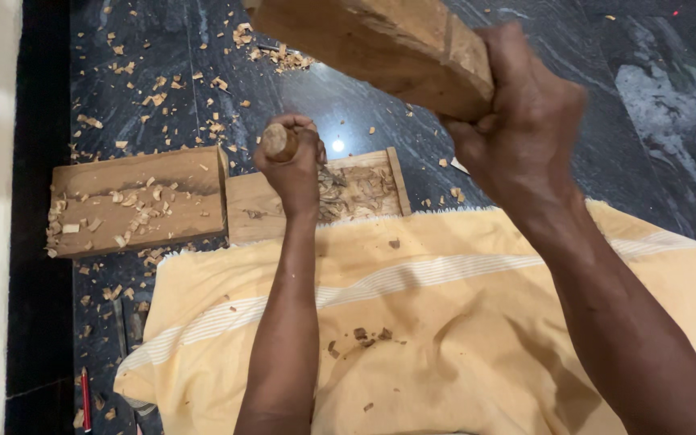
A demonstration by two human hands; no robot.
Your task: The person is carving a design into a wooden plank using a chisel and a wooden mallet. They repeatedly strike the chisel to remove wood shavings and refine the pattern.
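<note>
Hands: left hand (296, 165) clenched round a chisel handle (278, 141); right hand (517, 133) grasping a raised wooden mallet block (380, 44)
Workpiece: recessed wooden board (255, 211) on the dark floor (380, 105), just beyond the yellow cloth (445, 322); chips in its recess
Beside it: second board (134, 201), touching, strewn with shavings
Technique: likely best to hold the chisel steady; strike the handle squarely

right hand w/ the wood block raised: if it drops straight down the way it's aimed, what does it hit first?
Most likely the rounded wooden handle top gripped in the left hand, above the wooden board. The right hand holds the wooden block up and to the right, so depth alignment is uncertain.
</note>
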